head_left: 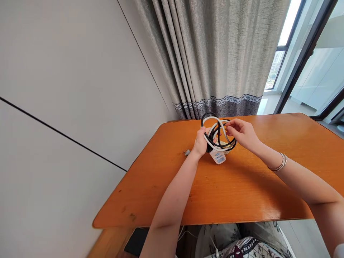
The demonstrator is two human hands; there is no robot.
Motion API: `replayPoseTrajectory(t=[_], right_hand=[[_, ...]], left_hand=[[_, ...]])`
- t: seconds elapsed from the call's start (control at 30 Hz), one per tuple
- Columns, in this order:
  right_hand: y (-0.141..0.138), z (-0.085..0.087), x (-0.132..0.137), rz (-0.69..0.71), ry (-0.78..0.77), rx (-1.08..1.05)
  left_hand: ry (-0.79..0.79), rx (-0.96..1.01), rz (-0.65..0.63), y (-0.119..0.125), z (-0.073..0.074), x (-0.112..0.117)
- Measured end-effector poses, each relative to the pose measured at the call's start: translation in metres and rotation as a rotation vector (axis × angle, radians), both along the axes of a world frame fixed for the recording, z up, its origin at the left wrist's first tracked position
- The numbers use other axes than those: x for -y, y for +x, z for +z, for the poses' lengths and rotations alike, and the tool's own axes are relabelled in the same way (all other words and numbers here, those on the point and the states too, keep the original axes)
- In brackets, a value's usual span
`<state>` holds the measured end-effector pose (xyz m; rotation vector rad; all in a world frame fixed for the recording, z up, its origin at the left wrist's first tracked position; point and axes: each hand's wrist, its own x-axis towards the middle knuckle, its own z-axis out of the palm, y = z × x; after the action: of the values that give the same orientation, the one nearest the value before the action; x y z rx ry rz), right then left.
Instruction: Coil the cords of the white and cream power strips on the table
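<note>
A tangled coil of a black cable [231, 146] and a white cable [207, 137] is held above the wooden table. My left hand [199, 143] is closed around the left side of the coil. At the coil's right edge, the fingertips of my right hand [244, 134] are pinched together on the loops; which strand they hold is hard to make out. Below the loops shows a white block with blue-grey markings [218, 157], perhaps part of a power strip, its upper part hidden by cable. Left of my left wrist, a small grey plug [186, 152] lies on the tabletop.
The orange-brown wooden table [242, 193] has rounded corners and meets a pale wall [67, 89] on the left. Grey curtains [228, 53] hang behind it. A glass door with a dark frame [301, 64] stands at the right. Under the front edge are a dark flat object [136, 240] and patterned fabric [247, 247].
</note>
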<state>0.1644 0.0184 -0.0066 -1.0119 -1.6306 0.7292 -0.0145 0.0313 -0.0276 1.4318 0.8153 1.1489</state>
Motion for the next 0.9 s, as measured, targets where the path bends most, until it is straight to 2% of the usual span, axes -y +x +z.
replayPoseTrajectory(t=[0.13, 0.2, 0.27, 0.4, 0.57, 0.73, 0.9], right_hand=[[0.003, -0.002, -0.004, 0.049, -0.056, 0.352], [-0.003, -0.005, -0.008, 0.084, -0.083, 0.450], [-0.011, -0.010, -0.012, 0.063, -0.074, 0.496], [-0.023, -0.025, -0.018, 0.005, 0.112, 0.439], [-0.025, -0.039, -0.014, -0.017, 0.324, 0.389], [-0.027, -0.043, -0.011, -0.063, 0.402, 0.381], [-0.035, -0.042, -0.013, -0.141, 0.396, 0.375]], left_hand=[[0.111, -0.032, 0.043, 0.004, -0.005, 0.003], [0.133, -0.076, 0.031, 0.005, -0.005, 0.005], [0.148, -0.097, 0.032, 0.005, -0.005, 0.007], [0.145, -0.079, 0.069, 0.004, -0.003, 0.004], [0.014, 0.003, 0.075, 0.001, 0.000, -0.003], [-0.123, 0.125, 0.078, -0.003, 0.004, -0.007], [-0.057, 0.046, 0.061, -0.007, 0.004, -0.010]])
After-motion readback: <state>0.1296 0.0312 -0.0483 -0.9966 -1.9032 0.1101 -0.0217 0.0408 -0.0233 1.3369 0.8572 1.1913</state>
